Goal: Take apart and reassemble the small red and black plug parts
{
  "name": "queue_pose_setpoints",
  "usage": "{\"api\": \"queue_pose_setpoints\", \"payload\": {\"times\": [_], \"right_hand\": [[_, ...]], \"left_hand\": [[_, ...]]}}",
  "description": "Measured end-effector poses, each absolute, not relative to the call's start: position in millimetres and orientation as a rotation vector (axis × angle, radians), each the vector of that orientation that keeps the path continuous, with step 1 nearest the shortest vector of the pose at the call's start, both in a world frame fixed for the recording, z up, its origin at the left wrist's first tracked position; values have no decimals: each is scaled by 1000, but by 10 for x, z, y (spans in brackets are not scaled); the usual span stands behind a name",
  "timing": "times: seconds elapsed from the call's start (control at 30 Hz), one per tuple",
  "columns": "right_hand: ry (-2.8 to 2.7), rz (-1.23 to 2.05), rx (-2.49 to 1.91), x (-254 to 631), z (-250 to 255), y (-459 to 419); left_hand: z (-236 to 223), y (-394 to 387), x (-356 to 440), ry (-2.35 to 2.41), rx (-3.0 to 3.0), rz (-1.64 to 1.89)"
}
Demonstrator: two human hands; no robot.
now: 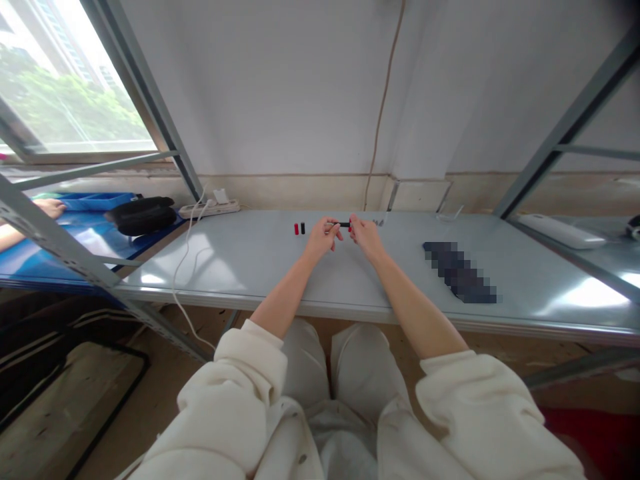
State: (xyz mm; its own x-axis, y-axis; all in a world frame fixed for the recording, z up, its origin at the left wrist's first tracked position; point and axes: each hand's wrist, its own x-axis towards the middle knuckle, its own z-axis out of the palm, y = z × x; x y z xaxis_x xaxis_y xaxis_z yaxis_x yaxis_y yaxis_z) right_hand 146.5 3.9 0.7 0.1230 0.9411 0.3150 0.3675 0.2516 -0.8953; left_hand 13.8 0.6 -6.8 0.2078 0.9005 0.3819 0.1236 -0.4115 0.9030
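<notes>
Above the grey tabletop, my left hand and my right hand are close together. Between them runs a slim black pen-like rod, with the fingers of both hands closed on its two ends. A bit of red shows at the fingertips of my right hand; its kind is too small to tell. To the left of my left hand, a small red cylinder and a small black cylinder stand side by side. Just beyond my right hand lie some small greyish pieces, partly hidden by it.
A dark pixelated item lies to the right. A white power strip sits back left, its cable hanging over the front edge. Metal shelf posts flank the table. At far left, another person's hand rests near a blue tray.
</notes>
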Motion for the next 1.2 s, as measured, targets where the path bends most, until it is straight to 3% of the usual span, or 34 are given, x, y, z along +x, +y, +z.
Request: {"api": "queue_pose_setpoints", "payload": {"times": [0.4,1.0,1.2], "right_hand": [[-1518,459,-1250,1430,46,-42],[-1611,432,-1187,1519,-65,155],[-1561,381,-1179,1495,-57,142]], "left_hand": [[-121,31,155,1012,1724,1235],[-72,99,79,1203,1328,1661],[-86,64,97,1116,1507,1483]]}}
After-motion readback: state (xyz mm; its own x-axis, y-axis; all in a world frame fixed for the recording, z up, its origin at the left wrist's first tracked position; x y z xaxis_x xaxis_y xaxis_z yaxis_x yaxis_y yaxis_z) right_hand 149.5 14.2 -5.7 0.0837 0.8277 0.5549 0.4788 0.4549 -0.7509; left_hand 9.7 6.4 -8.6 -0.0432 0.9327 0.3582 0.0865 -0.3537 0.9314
